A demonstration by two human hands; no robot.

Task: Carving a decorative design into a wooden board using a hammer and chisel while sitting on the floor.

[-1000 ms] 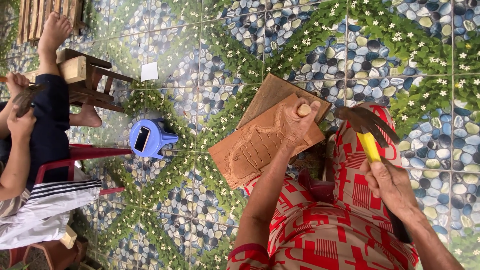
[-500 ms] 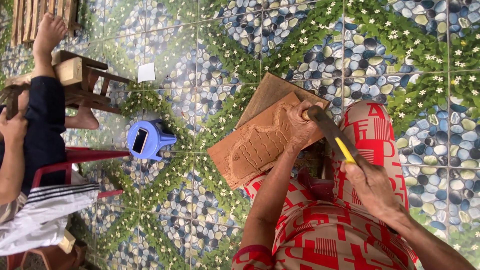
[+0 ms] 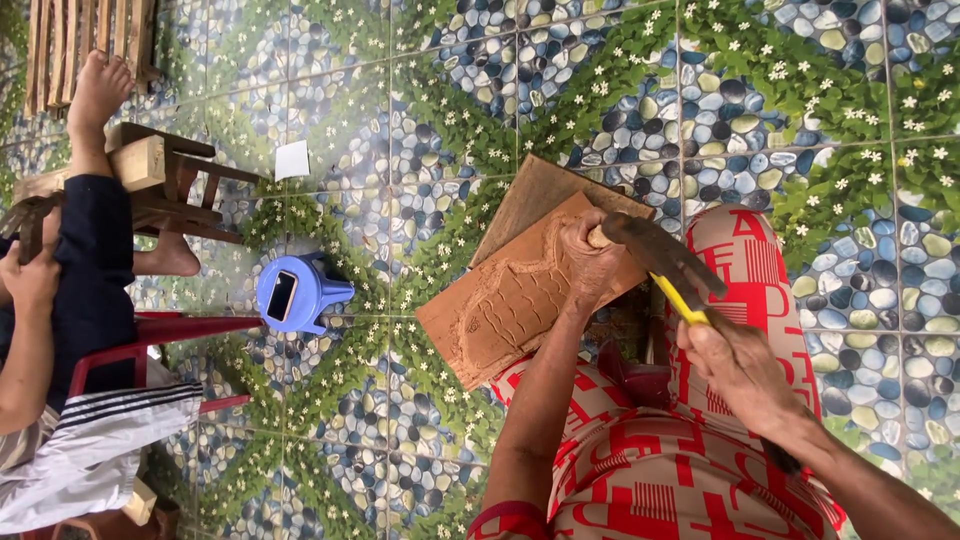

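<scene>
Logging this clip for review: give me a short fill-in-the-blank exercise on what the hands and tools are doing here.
1. The right hand swings a hammer with a ____ handle.
2. The left hand grips a chisel against a carved ____ panel.
3. The small stool on the tiled floor is ____.
4. The hammer head is at the chisel's ____ end.

Missing words: yellow; wooden; blue; top

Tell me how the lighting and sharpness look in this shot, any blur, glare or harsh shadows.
Head view: soft, even daylight, no harsh shadows and no strong glare on the tiled floor. The carved wooden board and the left hand are fairly sharp; the hammer in the right hand is slightly smeared. The whole frame sits rotated sideways.
</scene>
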